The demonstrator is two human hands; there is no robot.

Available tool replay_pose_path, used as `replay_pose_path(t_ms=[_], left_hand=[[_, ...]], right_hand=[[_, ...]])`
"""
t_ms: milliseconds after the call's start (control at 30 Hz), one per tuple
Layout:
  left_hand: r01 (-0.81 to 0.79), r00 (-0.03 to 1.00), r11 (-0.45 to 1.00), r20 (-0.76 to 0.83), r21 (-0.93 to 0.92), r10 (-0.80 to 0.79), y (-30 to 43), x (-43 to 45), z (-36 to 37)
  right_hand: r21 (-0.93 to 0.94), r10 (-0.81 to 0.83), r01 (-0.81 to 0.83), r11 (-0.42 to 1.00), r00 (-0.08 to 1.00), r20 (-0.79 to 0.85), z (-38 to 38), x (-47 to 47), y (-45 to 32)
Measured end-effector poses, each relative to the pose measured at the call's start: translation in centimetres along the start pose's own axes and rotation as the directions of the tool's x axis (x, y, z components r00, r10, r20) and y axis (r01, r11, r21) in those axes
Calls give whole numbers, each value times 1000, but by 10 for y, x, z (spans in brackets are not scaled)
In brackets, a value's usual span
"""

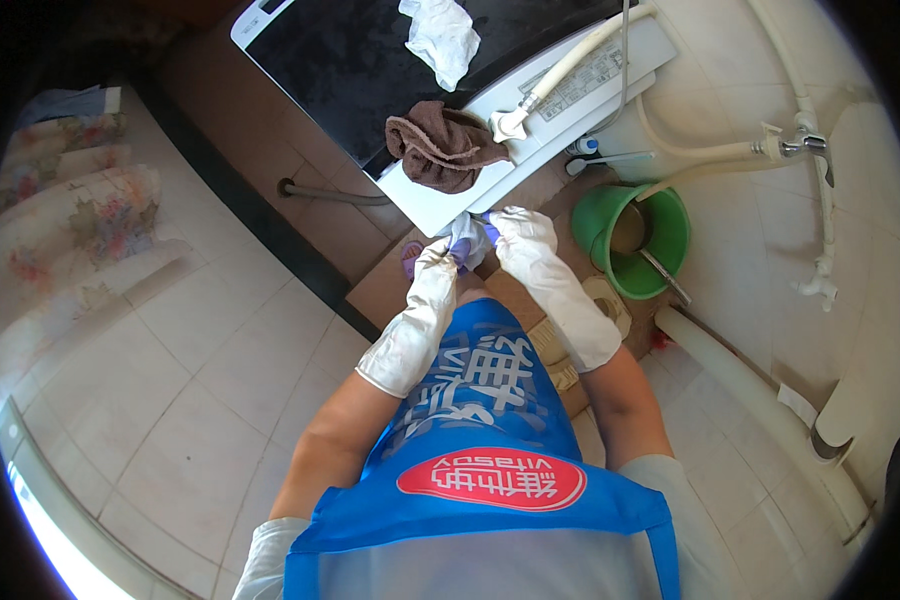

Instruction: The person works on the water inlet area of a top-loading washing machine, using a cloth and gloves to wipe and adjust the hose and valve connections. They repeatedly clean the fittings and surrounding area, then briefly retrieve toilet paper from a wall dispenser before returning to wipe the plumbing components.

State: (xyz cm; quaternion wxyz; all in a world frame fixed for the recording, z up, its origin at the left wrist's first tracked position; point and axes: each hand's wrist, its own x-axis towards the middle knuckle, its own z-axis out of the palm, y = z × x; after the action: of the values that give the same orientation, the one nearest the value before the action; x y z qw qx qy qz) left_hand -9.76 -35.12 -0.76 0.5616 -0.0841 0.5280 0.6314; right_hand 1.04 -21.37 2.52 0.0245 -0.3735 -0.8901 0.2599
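Both hands wear long white gloves with purple fingers. My left hand [450, 255] grips a thin pale cloth [471, 238] just below the near corner of a washing machine [420, 208] with a dark lid. On the cloth's other side is my right hand [504, 225], its fingers bent at the machine's lower edge; whether it also holds the cloth is unclear. A brown towel [446, 150] lies crumpled on the machine's white rim. Farther up, a crumpled white cloth or plastic piece [442, 41] rests on the dark lid.
Right of my hands stands a green bucket [592, 217] holding a metal-handled dipper and a hose end. Pale hoses and a tap [804, 142] run along the tiled wall. A squat toilet [551, 341] is partly hidden by my right arm. A thick pipe [735, 386] crosses low at right.
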Motion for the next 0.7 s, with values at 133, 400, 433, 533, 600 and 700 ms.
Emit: replay_pose_path(t_ms=[133, 400, 433, 533, 600, 700], left_hand=[[-26, 1000, 999, -12, 28, 26, 9, -8, 5], [65, 996, 976, 44, 206, -75, 11, -6, -5], [75, 996, 966, 23, 249, -83, 11, -5, -4], [73, 997, 961, 2, 266, -76, 14, -8, 3], [81, 997, 946, -11, 313, -81, 19, -12, 8], [60, 998, 947, -7, 314, -61, 26, -16, 13]], right_hand=[[-267, -97, 78, 961, 994, -60, 15, -8, -20], [-174, 97, -107, 979, 993, -64, 23, -8, -38], [-186, 73, -85, 979, 995, -70, 23, -7, -38], [102, 192, -179, 978, 973, -131, 20, -7, -28], [406, 399, -373, 834, 917, 23, 19, -4, -18], [582, 370, -455, 674, 890, 267, 17, -2, 0]])
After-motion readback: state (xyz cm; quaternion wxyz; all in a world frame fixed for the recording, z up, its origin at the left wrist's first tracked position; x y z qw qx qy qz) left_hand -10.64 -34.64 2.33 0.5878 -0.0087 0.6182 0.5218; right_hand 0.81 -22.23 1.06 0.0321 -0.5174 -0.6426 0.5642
